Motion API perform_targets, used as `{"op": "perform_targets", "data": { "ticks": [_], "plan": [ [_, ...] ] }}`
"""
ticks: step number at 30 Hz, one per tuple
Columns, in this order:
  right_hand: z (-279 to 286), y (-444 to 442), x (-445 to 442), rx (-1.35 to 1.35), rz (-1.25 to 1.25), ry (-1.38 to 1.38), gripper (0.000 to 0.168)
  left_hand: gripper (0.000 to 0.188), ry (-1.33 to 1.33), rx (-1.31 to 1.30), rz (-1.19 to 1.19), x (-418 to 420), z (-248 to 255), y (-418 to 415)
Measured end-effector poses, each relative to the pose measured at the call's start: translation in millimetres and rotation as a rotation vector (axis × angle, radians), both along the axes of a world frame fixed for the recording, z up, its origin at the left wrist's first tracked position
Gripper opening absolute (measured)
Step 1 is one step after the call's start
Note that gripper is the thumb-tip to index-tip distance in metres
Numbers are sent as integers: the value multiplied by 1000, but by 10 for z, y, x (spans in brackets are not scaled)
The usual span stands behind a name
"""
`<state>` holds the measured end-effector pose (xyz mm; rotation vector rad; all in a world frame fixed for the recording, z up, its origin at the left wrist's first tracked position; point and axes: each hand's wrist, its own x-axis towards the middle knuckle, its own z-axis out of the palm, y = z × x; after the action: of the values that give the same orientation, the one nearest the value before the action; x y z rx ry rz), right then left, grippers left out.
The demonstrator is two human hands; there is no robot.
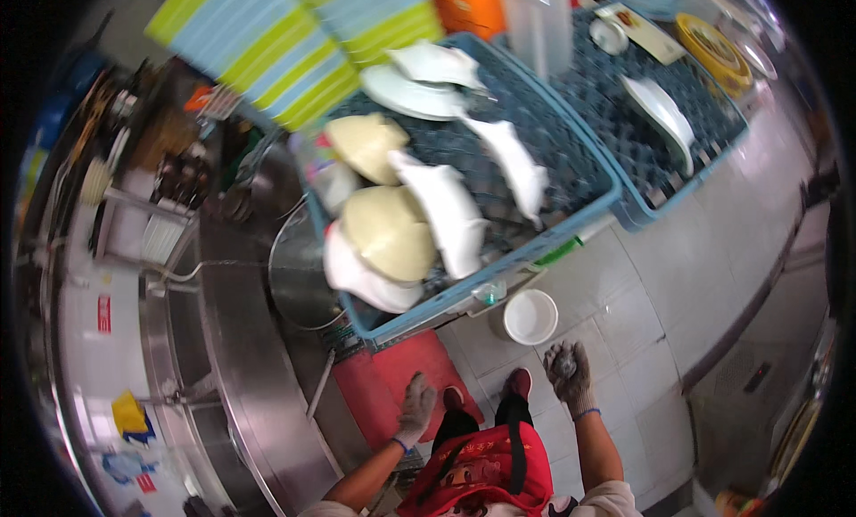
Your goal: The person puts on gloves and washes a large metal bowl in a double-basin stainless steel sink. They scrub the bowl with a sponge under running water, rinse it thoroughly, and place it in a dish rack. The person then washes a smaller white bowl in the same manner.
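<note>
My right hand (570,376), in a grey-white knit glove with a blue cuff edge, holds a small greyish ball, perhaps a metal scourer (565,364), above the tiled floor. My left hand (418,406), gloved alike, hangs over a red mat; its inner side is hidden, so whether it holds anything is unclear. Beyond both hands stands a blue plastic crate (495,242) with white dishes (445,209) and cream bowls (388,232) tilted in it. A white tub (530,316) is on the floor near my right hand.
A second blue crate (709,176) at the upper right holds a curved white dish (662,115). Striped green-and-blue panels (267,42) rise behind the crates. A steel counter (247,356) and a large metal pot (301,269) stand left. The red mat (381,383) covers some floor.
</note>
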<state>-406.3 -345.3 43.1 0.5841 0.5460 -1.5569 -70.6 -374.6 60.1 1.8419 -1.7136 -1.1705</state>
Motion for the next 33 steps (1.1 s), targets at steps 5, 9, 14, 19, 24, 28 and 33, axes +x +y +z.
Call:
{"op": "perform_targets", "data": {
  "ticks": [5,9,14,19,24,28,33],
  "plan": [
    [507,-139,834,-163,302,-48,27,46,143,-102,344,1107,422,166],
    [827,-387,1610,-262,528,-22,27,44,367,-362,553,1776,963,254],
    [1437,-618,2998,-244,673,57,23,45,107,-653,773,2963,1647,814],
    [1915,-745,4311,-320,880,28,25,42,501,-783,1180,3814,2342,1509],
    [2283,-748,5594,-457,1067,114,28,27,776,-689,1611,4711,2163,2241],
    [2475,-744,6319,-489,1263,45,30,8,1317,-507,1894,4973,1819,2581],
    [2453,-749,7054,-536,1410,45,31,15,1633,-417,1904,5044,1594,2686]
  ]
}}
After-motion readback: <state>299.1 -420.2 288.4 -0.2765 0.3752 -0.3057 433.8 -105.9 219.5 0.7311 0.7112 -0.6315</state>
